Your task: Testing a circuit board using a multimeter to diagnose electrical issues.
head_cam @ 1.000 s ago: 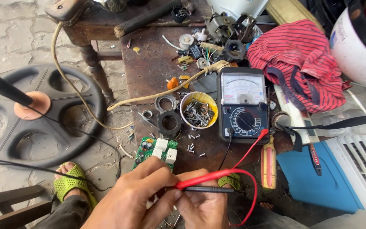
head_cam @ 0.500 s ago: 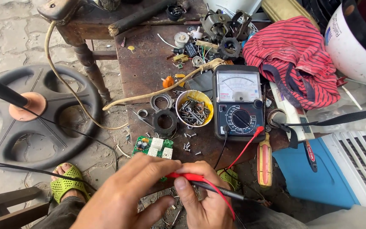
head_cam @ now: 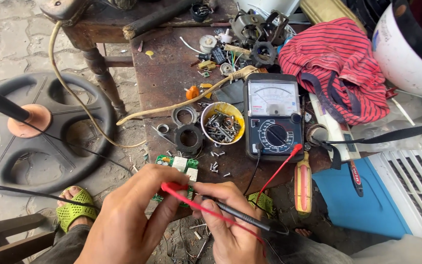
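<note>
Where our hands meet at lower centre, we list: left hand (head_cam: 123,220) pinching the red probe (head_cam: 174,188); right hand (head_cam: 228,220) gripping the black probe (head_cam: 242,217), fingers curled shut around it. Both tips sit on the green board (head_cam: 177,166). Above: bowl (head_cam: 222,122) of screws, meter (head_cam: 273,117), centre frame.

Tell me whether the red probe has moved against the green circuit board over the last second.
Yes. The red probe has swung from below and right of the green circuit board up-left onto it, pinched in the left hand; the right hand holds the black probe.
</note>
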